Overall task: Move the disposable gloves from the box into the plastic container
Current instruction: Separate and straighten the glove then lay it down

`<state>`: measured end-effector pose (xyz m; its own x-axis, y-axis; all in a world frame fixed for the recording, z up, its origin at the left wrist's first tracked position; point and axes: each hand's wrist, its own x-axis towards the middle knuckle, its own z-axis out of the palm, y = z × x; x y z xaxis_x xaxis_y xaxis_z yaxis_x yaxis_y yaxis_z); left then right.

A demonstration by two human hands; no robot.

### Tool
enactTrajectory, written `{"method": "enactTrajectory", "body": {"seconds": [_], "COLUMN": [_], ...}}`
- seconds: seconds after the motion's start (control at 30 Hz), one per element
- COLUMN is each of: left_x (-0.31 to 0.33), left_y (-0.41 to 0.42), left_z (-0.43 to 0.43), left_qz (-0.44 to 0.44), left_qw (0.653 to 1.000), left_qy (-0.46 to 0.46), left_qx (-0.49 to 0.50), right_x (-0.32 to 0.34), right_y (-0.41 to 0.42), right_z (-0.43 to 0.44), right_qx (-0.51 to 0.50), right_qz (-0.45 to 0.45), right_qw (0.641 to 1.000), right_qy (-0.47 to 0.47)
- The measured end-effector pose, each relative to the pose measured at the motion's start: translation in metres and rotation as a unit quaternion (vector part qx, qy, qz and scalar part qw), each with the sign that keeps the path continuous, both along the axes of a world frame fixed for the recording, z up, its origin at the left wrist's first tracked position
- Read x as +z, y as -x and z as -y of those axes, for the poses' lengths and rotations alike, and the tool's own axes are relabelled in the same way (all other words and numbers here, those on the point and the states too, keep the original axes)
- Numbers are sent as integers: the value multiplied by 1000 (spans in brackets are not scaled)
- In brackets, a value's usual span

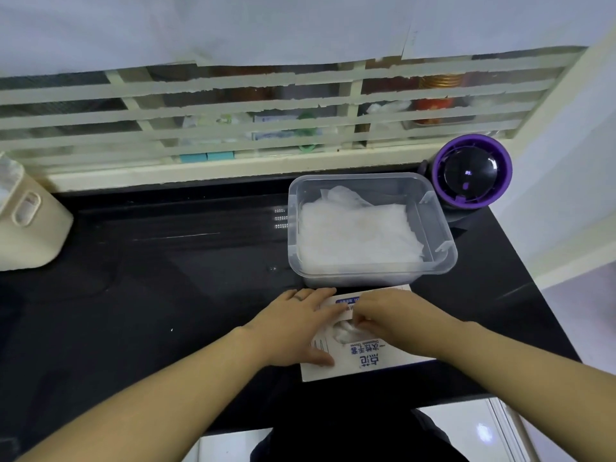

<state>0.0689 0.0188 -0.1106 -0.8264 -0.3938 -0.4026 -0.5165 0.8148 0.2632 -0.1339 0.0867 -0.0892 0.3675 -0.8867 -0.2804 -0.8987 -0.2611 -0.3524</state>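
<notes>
My left hand [293, 328] lies flat, fingers straight, on the box [370, 361] at the near edge of the worktop [166, 278]. My right hand [396, 321] pinches gloves [343, 334] at its opening. Just beyond, the plastic container [293, 235] holds a glove pile [353, 235].

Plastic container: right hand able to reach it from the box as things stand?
Probably yes. The plastic container sits open-topped just beyond the glove box, nothing between them. The right hand, pinching gloves at the box opening, need only clear the near wall.
</notes>
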Motion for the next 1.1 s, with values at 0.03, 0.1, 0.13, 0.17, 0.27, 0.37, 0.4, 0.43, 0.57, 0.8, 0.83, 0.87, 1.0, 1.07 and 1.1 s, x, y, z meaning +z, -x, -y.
{"method": "enactTrajectory", "body": {"seconds": [0.03,0.1,0.13,0.17,0.27,0.37,0.4,0.43,0.57,0.8,0.83,0.87,1.0,1.07,1.1], "left_x": [0,0,0,1,0,1,2,2,2,2,1,1,3,3,3], "left_y": [0,0,0,0,0,0,-1,-1,-2,-1,-1,-1,0,0,-1], "left_z": [1,1,1,1,1,1,1,1,1,1,1,1,-1,-1,0], "left_qz": [0,0,-1,-3,-4,-4,-3,-2,2,8,5,3,5,7,8], "left_qw": [1000,1000,1000,1000,1000,1000,1000,1000,1000,1000,1000,1000,1000,1000,999], "left_qy": [-4,-9,-10,-11,-14,-19,-19,-19,-18,-17,-19,-20,-16,-19,-19], "left_qx": [2,3,4,5,9,15,17,18,19,19,20,22,23,24,25], "right_x": [1,4,4,2,-11,-30,-29,-24,-7,-10,-9,-8,-19,-20,-17], "right_y": [3,6,5,2,-12,-10,-9,-7,3,1,-2,-5,-11,-6,-4], "right_z": [0,0,0,0,1,3,4,4,-5,-19,-18,-17,-9,-9,-10], "right_qx": [-16,-40,-31,-15,21,24,31,39,-11,-115,-73,-26,46,18,-5], "right_qz": [1,-2,-8,-19,-49,-62,-60,-55,11,69,47,12,-114,-79,-47], "right_qw": [1000,999,999,999,998,995,994,993,991,981,984,985,975,976,976], "right_qy": [4,16,22,26,23,79,88,98,135,140,158,168,186,201,211]}}
